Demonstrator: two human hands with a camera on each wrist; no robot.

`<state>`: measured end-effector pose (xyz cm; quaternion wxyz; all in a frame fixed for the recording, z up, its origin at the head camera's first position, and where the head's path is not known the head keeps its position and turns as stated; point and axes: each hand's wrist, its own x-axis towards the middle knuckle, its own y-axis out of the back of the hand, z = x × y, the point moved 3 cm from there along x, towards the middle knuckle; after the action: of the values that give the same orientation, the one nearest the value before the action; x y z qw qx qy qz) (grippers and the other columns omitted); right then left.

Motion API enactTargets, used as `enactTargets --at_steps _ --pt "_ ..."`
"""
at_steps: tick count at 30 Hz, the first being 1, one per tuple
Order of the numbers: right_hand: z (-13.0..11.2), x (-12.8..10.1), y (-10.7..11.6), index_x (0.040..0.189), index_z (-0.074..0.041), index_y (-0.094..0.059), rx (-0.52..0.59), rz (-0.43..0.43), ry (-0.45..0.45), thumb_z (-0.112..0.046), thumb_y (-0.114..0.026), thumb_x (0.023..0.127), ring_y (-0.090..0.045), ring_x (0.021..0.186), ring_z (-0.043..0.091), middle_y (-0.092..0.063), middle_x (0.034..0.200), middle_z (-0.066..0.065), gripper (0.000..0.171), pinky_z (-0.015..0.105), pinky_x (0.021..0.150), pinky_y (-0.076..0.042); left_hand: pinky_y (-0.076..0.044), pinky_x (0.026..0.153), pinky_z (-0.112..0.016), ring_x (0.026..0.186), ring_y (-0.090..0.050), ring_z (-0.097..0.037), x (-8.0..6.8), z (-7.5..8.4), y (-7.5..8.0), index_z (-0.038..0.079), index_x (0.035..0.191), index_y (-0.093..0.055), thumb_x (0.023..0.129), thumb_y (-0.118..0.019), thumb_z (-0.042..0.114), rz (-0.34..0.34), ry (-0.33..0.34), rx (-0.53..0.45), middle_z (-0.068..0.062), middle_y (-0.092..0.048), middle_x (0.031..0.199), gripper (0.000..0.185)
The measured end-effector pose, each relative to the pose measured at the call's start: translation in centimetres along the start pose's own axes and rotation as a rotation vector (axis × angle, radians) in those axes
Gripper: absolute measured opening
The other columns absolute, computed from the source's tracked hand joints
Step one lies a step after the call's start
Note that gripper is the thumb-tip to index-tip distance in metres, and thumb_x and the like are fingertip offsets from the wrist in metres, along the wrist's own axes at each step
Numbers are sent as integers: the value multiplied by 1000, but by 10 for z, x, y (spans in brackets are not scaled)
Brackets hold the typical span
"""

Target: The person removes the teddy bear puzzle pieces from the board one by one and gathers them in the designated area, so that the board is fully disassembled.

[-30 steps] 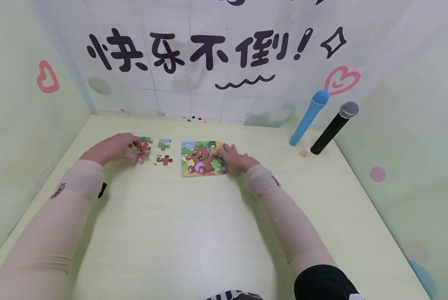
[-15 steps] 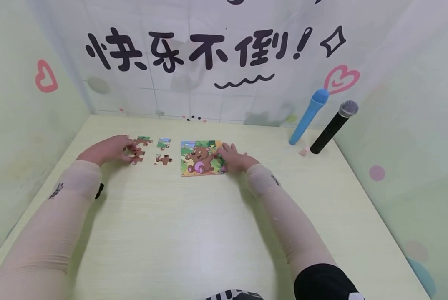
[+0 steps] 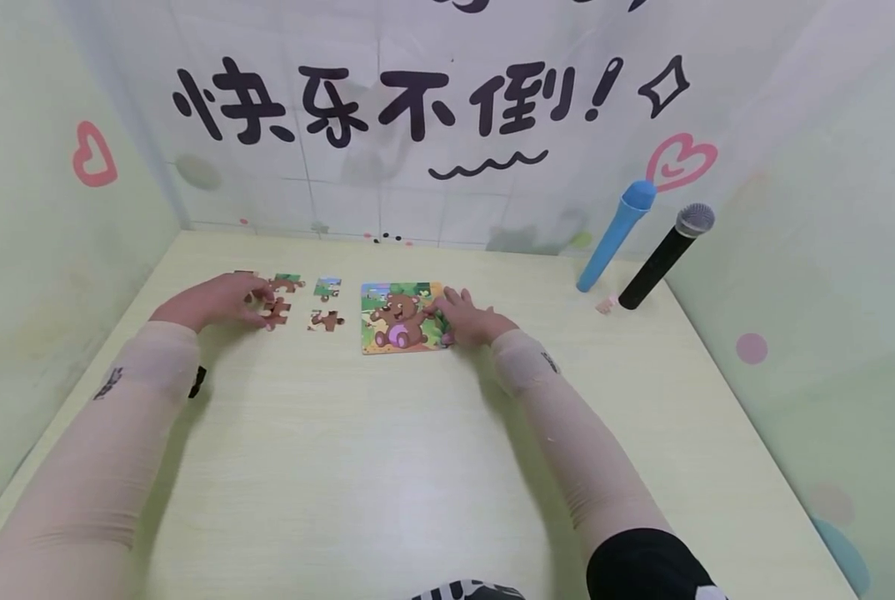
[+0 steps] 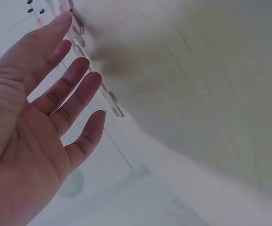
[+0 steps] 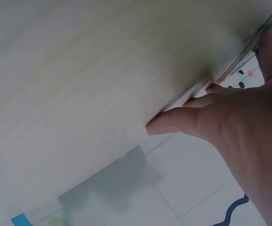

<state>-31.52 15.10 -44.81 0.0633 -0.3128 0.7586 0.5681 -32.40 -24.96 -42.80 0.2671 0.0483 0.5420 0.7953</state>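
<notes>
In the head view, my left hand (image 3: pixel 218 302) rests low over the table with its thumb and fingers beside a brown jigsaw piece (image 3: pixel 277 312). Its fingers look loosely bent and spread in the left wrist view, with no piece gripped between them. A green-and-brown jigsaw piece (image 3: pixel 287 282) lies just behind; the hand partly hides another piece (image 3: pixel 246 272). Two more, a blue-green piece (image 3: pixel 327 288) and a brown piece (image 3: pixel 327 321), lie to the right. My right hand (image 3: pixel 468 318) lies spread at the right edge of a bear picture puzzle (image 3: pixel 400 318), its thumb side touching it.
A blue microphone (image 3: pixel 616 237) and a black microphone (image 3: pixel 665 258) stand at the back right of the table (image 3: pixel 387 450). A small pink object (image 3: pixel 607 305) lies near their bases. Walls with printed cloth (image 3: pixel 387 192) border the table.
My left hand has shifted slightly left. The brown piece beside it has moved a little left and nearer, leaving a gap to the piece behind. My right hand has stayed still.
</notes>
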Motion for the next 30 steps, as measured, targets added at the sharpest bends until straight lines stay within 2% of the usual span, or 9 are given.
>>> enactTargets --at_steps 5,11,14,18,20,22,24,27,30 --pt "-1 1 1 150 -29 -36 2 -1 -1 -19 -61 101 14 153 38 7 170 11 56 77 111 0 -45 98 -59 113 -55 -39 2 15 6 -1 126 -65 90 -77 15 -11 40 -39 -21 -63 125 41" --pt "-2 1 2 147 -29 -37 23 4 9 -13 -60 100 14 152 40 7 170 12 55 80 109 0 -44 101 -57 106 -59 -33 7 43 10 -3 133 -60 92 -74 11 0 22 -42 -21 -63 125 45" --pt "-2 1 2 148 -31 -35 29 10 15 -10 -59 99 14 152 41 7 170 12 58 80 108 1 -50 93 -52 90 -66 -32 10 56 10 -2 135 -57 95 -70 10 -14 12 -62 -24 -59 127 44" --pt "-2 2 2 154 -25 -28 47 32 6 -5 -58 98 12 153 39 4 170 12 67 79 109 0 -55 69 -46 60 -62 -30 15 73 8 1 139 -53 98 -66 13 -52 21 -117 -26 -53 132 45" --pt "-2 2 2 159 -20 -20 51 35 -8 -5 -57 97 11 154 37 4 170 11 73 77 110 0 -54 57 -45 54 -57 -31 19 80 6 3 141 -53 100 -64 15 -65 22 -124 -23 -51 136 44" --pt "-1 3 2 163 -15 -10 50 29 -25 -7 -57 98 12 154 34 5 170 10 80 75 112 0 -53 54 -45 56 -55 -33 23 88 3 5 142 -53 101 -64 18 -71 22 -103 -19 -52 139 44" --pt "-1 3 2 163 -11 -1 5 9 -32 -15 -57 101 13 154 34 9 170 10 84 74 113 -1 -54 60 -48 69 -59 -33 29 96 0 7 142 -54 101 -63 20 -73 20 -79 -15 -55 137 44" --pt "-1 2 2 162 -8 6 -67 -15 -33 -26 -55 104 14 153 34 12 169 10 87 74 114 -4 -54 86 -52 102 -61 -32 40 108 -6 6 140 -56 101 -64 22 -66 -8 -35 -13 -59 136 43" --pt "0 3 2 162 -7 6 -118 -25 -29 -32 -53 104 12 153 35 12 169 11 86 74 113 -7 -46 102 -52 104 -63 -29 52 120 -13 6 139 -58 101 -63 22 -82 -31 -26 -13 -59 134 41"
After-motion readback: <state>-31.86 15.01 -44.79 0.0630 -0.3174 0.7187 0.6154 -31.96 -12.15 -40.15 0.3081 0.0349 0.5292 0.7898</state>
